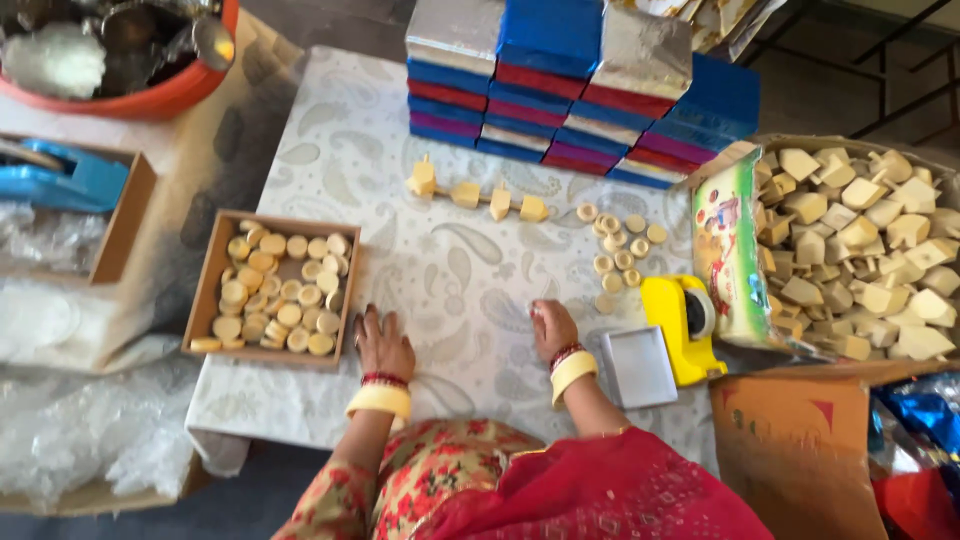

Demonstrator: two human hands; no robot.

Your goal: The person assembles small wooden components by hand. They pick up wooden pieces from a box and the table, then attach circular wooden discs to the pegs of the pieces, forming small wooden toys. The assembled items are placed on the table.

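Left hand: my left hand (383, 343) lies flat and open on the patterned cloth (450, 270), low centre of the frame, just beside the lower right corner of the wooden tray (199, 300); it holds nothing.
Right hand: my right hand (551, 328) rests palm down at centre, fingers loosely curled; I cannot tell whether anything small sits under it.
Nearest pieces: the loose round pieces (620, 250) lie on the cloth up and to the right of my right hand, near it but apart.
Risk, tray: the left hand is so close to the tray that a sideways nudge could, I judge, shove it toward the left edge of the table and spill the discs.
Risk, loose rounds: a sweep of the right wrist or its bangle could scatter them or roll them under the yellow tape dispenser (680, 325).
Risk, row: the row of block pieces (480, 193) in the upper centre is lined up loosely; a tug on the cloth would break it.
Count, hands: two, both mine.
Count, loose rounds: about ten.
Count, row pieces: four.
Count, tray discs: roughly thirty, piled too close for an exact count.
Count, carton: the cardboard carton (800, 440) at right holds dozens of cream blocks (860, 240), too many to count.
Count, stacked boxes: the foil boxes (570, 80) at top centre overlap; about twenty, not sure.
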